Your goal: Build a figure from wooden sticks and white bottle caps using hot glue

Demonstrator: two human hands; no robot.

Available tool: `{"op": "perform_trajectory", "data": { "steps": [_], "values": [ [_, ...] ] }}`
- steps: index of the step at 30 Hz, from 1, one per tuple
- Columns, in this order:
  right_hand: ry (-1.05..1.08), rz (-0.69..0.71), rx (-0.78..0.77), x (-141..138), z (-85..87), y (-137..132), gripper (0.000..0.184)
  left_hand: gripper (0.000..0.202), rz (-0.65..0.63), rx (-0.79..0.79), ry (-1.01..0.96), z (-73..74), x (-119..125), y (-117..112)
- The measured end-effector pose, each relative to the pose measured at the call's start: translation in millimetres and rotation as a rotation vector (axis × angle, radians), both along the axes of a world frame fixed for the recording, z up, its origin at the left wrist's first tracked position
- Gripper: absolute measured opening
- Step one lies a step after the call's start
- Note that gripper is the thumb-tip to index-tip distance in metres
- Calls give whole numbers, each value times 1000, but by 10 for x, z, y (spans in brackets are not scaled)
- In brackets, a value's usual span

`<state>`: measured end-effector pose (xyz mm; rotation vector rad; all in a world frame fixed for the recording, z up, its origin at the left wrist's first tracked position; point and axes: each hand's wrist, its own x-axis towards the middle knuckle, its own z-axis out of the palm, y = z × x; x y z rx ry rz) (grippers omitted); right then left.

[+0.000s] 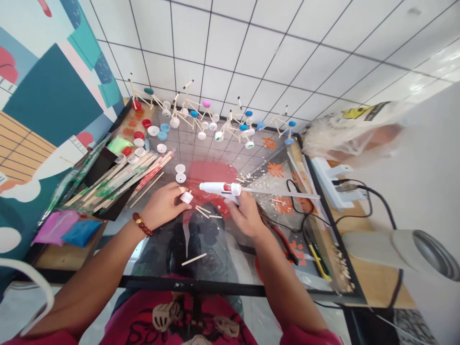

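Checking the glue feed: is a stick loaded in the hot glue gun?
Loaded: a long clear glue stick juts from the rear of the hot glue gun.

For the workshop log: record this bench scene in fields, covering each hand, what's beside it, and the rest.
Left hand: holds a white bottle cap
Right hand: grips a white hot glue gun
Beside hands: short wooden sticks
Rest: stick-and-cap models, bundled wooden sticks, red-handled pliers, white power strip
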<state>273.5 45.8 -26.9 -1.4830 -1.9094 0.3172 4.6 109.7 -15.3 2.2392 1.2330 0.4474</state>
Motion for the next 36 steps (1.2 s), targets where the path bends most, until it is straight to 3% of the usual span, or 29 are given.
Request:
{"op": "perform_trajectory", "data": {
  "steps": [8, 18, 26, 29, 32, 36],
  "values": [
    [-121, 6, -17, -35, -19, -9, 29, 38, 16, 2, -7, 5, -2, 6],
    [-144, 5, 16, -31, 9, -2, 26, 27, 69, -2, -111, 14, 3, -4],
    [-124, -24, 1, -4, 42, 9, 24, 57, 69, -3, -59, 31, 6, -25],
    [-123, -21, 10, -3, 47, 7, 22, 59, 69, 8, -32, 47, 15, -37],
    [-130, -14, 13, -6, 56, 4, 22, 55, 50, 38, -15, 66, 24, -45],
    [-137, -1, 2, -10, 76, -7, 24, 27, 18, 91, -34, 61, 42, -54]
  ]
}}
